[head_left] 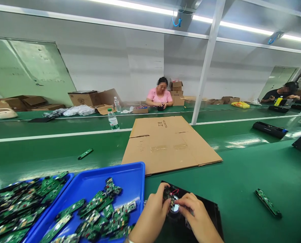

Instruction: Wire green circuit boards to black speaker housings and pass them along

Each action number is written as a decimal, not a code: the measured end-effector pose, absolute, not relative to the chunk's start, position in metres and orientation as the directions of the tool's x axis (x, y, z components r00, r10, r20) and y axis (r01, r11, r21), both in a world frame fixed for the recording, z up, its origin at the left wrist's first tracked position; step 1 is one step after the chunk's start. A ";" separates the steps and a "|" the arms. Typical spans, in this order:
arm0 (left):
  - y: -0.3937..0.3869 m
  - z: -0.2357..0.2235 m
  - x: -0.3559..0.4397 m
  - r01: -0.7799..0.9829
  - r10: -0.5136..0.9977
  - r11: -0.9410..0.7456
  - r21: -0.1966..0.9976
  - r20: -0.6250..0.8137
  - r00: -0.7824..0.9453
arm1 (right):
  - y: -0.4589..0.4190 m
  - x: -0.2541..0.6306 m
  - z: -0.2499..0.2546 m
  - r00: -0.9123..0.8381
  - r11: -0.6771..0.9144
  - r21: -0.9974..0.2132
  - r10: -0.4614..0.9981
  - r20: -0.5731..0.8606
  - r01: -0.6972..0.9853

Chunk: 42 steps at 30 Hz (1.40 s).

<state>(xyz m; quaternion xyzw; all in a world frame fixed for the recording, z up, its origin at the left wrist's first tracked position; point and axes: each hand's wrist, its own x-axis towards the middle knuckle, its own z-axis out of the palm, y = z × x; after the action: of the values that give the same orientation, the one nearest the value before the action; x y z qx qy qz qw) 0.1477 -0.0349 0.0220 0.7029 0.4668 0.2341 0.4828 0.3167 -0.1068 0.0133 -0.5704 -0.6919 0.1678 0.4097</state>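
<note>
Low in the head view lies a flat black casing [212, 211], partly covered by both hands. My left hand [152, 211] is closed on a small circuit board [167, 193] over the casing, with a loop of red wire [175, 192] beside it. Close to its fingertips sits a round, shiny silver-white part [175, 208]. My right hand [194, 214] reaches in from the other side, thumb and fingers pinched at that part's edge. What the pinch holds, if anything, is too small to make out.
Blue trays [143, 182] of green circuit boards stand at left. A flattened cardboard sheet [165, 145] lies ahead; a loose board [268, 202] rests at right and another [85, 154] at left. A water bottle [113, 120] stands farther back. Two people sit across the tables.
</note>
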 end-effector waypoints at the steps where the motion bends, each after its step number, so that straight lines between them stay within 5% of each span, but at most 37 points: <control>1: -0.036 0.022 0.148 0.438 0.882 -0.126 0.890 -0.101 0.461 | -0.106 0.317 0.013 -0.010 0.290 -0.703 0.928 0.373 0.649; 9: -0.040 0.026 0.151 0.575 0.868 -0.243 0.781 -0.089 0.489 | -0.107 0.320 -0.002 0.031 0.056 -0.718 0.994 0.107 0.694; 23: -0.045 0.036 0.157 0.657 0.858 -0.302 0.691 -0.104 0.504 | -0.103 0.301 -0.020 -0.019 0.338 -0.382 0.770 0.638 0.860; 32: -0.048 0.045 0.158 0.678 0.823 -0.374 0.632 -0.111 0.557 | -0.098 0.299 -0.020 -0.057 0.311 -0.279 0.754 0.654 0.909; 42: -0.046 0.050 0.153 0.579 0.764 -0.417 0.701 -0.075 0.641 | -0.102 0.306 -0.024 0.024 0.204 -0.393 0.865 0.502 0.897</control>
<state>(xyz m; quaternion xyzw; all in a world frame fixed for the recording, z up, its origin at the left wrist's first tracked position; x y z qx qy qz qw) 0.1527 -0.0455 0.0500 0.8318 0.4036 0.1289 0.3587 0.3062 -0.1018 -0.0241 -0.6305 -0.6983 -0.0236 0.3380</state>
